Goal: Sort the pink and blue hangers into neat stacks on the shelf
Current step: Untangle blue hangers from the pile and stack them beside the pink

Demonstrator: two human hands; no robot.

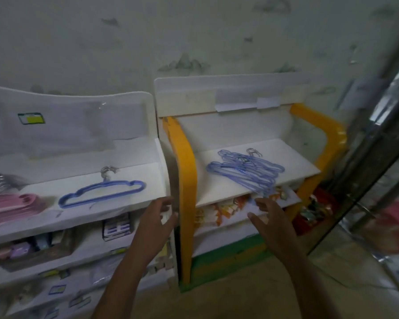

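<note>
A loose pile of blue hangers (pixel 247 170) lies on the top board of the right shelf (pixel 295 157), which has yellow side frames. On the left white shelf (pixel 129 171) one blue hanger (pixel 101 194) lies flat, and a stack of pink hangers (pixel 12 203) sits at the far left with its metal hooks pointing back. My left hand (pixel 156 221) hovers at the left shelf's front right corner with relaxed fingers and holds nothing. My right hand (pixel 271 218) reaches with spread fingers just below the front end of the blue pile, not touching it.
Lower shelves hold small boxes, cards and packets (pixel 115 227). A yellow side post (pixel 186 180) stands between the two shelf tops. A glass and metal door frame (pixel 378 139) rises at the right. Tan floor (pixel 228 300) lies below.
</note>
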